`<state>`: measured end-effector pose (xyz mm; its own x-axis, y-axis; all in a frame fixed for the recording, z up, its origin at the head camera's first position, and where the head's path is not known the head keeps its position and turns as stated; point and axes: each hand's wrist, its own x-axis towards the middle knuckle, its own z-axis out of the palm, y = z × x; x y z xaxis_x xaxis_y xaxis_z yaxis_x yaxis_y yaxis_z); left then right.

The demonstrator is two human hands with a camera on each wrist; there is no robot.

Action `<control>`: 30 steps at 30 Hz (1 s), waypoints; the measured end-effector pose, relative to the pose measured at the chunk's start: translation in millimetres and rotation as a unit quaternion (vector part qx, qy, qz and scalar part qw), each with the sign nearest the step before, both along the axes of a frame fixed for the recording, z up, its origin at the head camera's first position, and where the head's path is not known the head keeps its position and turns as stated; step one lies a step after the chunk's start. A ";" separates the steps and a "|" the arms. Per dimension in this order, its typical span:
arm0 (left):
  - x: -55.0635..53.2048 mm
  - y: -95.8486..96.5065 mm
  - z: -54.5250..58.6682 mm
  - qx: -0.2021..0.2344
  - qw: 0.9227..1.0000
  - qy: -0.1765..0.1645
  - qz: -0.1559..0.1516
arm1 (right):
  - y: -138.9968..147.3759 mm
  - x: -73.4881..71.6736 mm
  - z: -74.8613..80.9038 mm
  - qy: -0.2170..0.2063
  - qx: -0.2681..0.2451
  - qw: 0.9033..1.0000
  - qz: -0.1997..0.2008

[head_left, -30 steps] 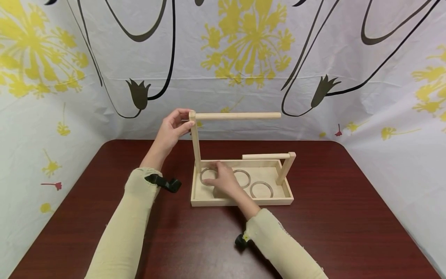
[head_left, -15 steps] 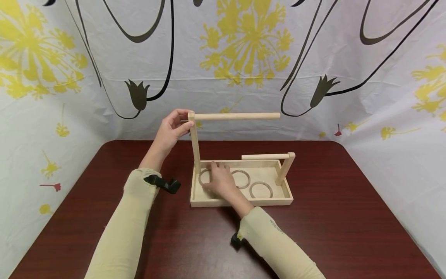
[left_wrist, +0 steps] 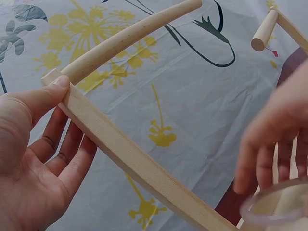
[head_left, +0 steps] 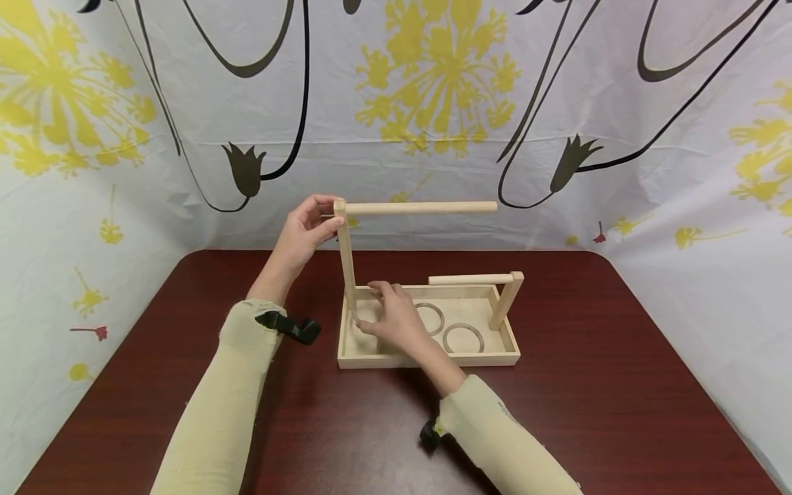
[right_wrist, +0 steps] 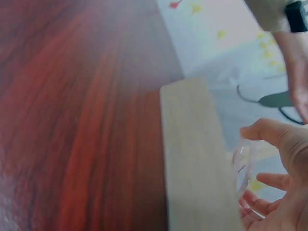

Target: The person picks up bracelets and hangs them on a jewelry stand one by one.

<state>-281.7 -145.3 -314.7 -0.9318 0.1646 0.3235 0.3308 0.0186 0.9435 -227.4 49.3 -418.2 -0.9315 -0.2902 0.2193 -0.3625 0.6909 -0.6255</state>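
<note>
My left hand [head_left: 297, 232] pinches the top of a tall wooden post [head_left: 348, 268], thumb on the near side and fingers behind. From that post a long dowel [head_left: 427, 207] runs out to the right. Inside the shallow wooden tray [head_left: 430, 360], my right hand [head_left: 399, 322] holds a clear ring [left_wrist: 269, 221] between thumb and fingers, close beside the tall post's foot. The ring is tilted up in the right wrist view and partly covered by the hand in the head view. Two more clear rings, a middle one [head_left: 443, 320] and a right one [head_left: 482, 339], lie flat in the tray.
A shorter post [head_left: 507, 302] with a short dowel [head_left: 470, 279] pointing left stands at the tray's right end. The tray rests on a dark red wooden table [head_left: 588, 385]. A patterned white cloth [head_left: 396, 165] hangs behind the table and along both sides.
My right hand, reaching over the left ring earlier, has shifted slightly and now holds that ring, which has tilted up from the tray floor. My left hand stays on the post.
</note>
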 end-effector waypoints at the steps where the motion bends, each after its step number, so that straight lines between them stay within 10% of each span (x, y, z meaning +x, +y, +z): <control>1: 0.1 0.1 0.1 -0.001 1.000 0.000 0.000 | 0.7 1.6 2.5 0.004 -0.014 1.000 0.008; 14: 1.3 0.3 0.5 -0.010 1.000 0.000 0.002 | 14.6 29.0 52.6 0.038 -0.165 0.983 0.075; 30: 2.1 0.7 1.2 -0.007 1.000 -0.003 0.002 | 48.0 40.3 100.8 0.091 -0.236 0.966 0.051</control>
<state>-279.7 -144.6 -313.4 -0.9346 0.1660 0.3147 0.3243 0.0335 0.9454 -187.0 97.3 -317.4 -0.8365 -0.2070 0.5074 -0.5479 0.2997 -0.7810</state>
